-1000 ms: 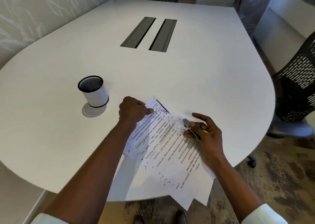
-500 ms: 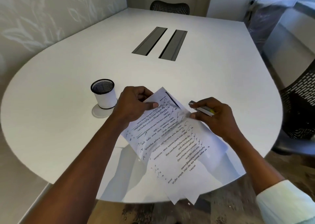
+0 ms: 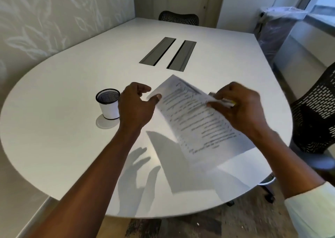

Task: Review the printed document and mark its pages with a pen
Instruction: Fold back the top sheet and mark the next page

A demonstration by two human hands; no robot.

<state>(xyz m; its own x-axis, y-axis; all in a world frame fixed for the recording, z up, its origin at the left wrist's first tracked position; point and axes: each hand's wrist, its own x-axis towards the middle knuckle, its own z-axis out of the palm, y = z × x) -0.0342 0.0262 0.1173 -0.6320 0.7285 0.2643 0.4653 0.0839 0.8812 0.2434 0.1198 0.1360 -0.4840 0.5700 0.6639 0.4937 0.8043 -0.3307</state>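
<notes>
Now the right hand (image 3: pixel 241 109) pinches document (image 3: pixel 195 121) and pen (image 3: pixel 225 102) together, pages lifted above the table (image 3: pixel 68 110); left hand (image 3: pixel 136 109) relaxed, thumb touching the document's nine o'clock edge, beside the cup (image 3: pixel 108 104).

I see the document (image 3: pixel 195 121), some white sheets with printed lines, blurred, lifted off the surface (image 3: pixel 72 92) and tilted. My right hand (image 3: pixel 243 109) pinches its right edge, and my left hand (image 3: pixel 136 107) touches its left edge with the thumb. The pen (image 3: pixel 223 102), pale with a yellow end, lies in the right fingers, mostly hidden.
</notes>
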